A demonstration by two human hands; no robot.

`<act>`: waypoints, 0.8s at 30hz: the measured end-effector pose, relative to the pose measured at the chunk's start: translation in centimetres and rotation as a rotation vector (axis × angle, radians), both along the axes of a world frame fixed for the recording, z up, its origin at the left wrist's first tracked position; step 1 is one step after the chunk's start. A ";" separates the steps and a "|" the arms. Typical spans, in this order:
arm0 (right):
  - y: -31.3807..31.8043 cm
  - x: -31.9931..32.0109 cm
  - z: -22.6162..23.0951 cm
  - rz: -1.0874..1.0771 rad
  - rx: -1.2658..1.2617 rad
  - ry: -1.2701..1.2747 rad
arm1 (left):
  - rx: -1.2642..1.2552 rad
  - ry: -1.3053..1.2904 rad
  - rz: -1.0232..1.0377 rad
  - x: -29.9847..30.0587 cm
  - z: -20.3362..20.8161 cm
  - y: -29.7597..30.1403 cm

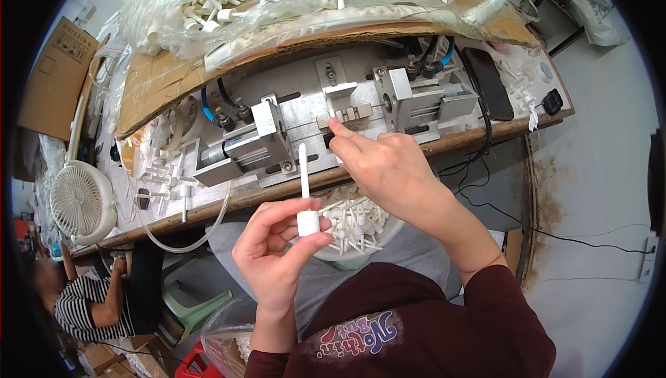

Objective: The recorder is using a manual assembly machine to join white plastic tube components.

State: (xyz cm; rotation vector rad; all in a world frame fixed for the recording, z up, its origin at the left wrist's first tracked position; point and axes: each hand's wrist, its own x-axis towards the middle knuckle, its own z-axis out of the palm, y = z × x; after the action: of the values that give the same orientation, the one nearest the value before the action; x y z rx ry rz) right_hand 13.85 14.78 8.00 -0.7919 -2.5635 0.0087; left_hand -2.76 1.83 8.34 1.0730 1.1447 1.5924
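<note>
My left hand [277, 246] holds a white applicator cap [307, 222] between thumb and fingers, its long thin rod pointing up and away from me. My right hand [385, 163] reaches over the bench to the small metal holding block [352, 115] in the middle of the fixture. Its fingers are closed, with the index fingertip against a short white stick [331, 106] at the block; the thumb is hidden beneath. Two metal pneumatic cylinders flank the block, the left cylinder [253, 143] and the right cylinder [416, 102].
A basin [397, 231] of white applicator pieces sits at my lap. Many more lie in clear plastic on a cardboard sheet [166, 86] above the fixture. A black phone [488, 83] lies to the right, a white fan [82, 201] stands left. Another person [94, 301] sits at lower left.
</note>
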 end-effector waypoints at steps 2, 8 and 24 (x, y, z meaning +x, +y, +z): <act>0.0 -0.1 0.2 -0.002 -0.001 0.000 | 0.024 0.057 0.005 0.0 -0.1 0.1; -0.3 -0.4 0.5 0.002 -0.011 -0.018 | 0.027 0.191 0.084 0.6 0.4 0.4; -3.1 2.5 -1.5 0.148 -0.292 0.183 | 0.213 0.775 0.279 0.2 -0.6 1.6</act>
State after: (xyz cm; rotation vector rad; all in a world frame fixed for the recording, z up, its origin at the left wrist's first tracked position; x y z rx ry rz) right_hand 16.39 11.72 6.55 -0.6659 -2.4687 0.4891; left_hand -2.57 3.45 7.75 1.8296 1.7089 1.5655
